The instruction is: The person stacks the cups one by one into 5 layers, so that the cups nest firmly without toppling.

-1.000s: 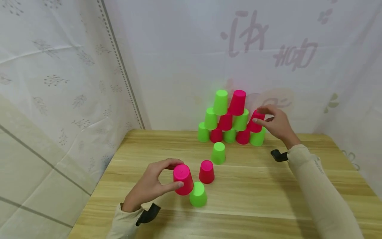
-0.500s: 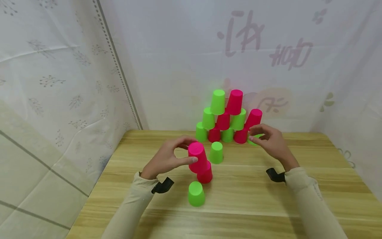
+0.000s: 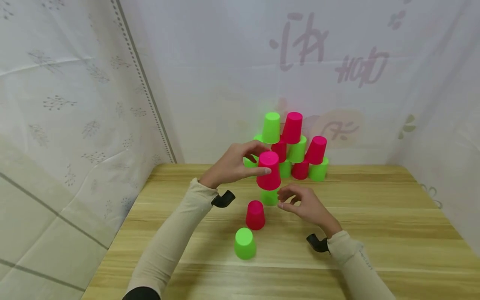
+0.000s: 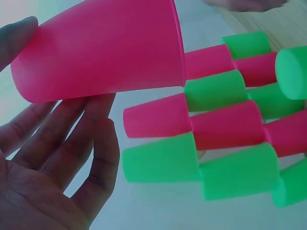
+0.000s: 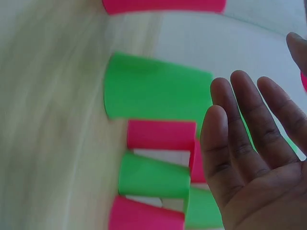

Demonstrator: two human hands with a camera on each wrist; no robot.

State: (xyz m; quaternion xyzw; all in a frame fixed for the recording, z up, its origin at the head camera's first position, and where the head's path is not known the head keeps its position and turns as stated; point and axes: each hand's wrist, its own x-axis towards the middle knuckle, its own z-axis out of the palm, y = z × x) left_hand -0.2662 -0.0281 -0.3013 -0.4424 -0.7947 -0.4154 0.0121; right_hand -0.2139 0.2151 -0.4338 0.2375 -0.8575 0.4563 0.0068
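My left hand pinches an upside-down pink cup between thumb and fingers. In the head view this cup overlaps a green cup standing on the table. My right hand holds nothing; its loosely bent fingertips are right at that green cup's right side. The right wrist view shows the green cup beside the extended fingers. Behind both hands rises a tiered stack of green and pink cups, all upside down, with a green cup and a pink cup on its highest tier.
Nearer me on the wooden table stand a single pink cup and a single green cup. On the stack's right end, a pink cup sits apart from the second tier's other cups. A pale printed cloth hangs behind.
The left hand has carried its pink cup away from me and rightward, toward the stack. The right hand has left the stack's right-end pink cup and come down leftward to the green cup.
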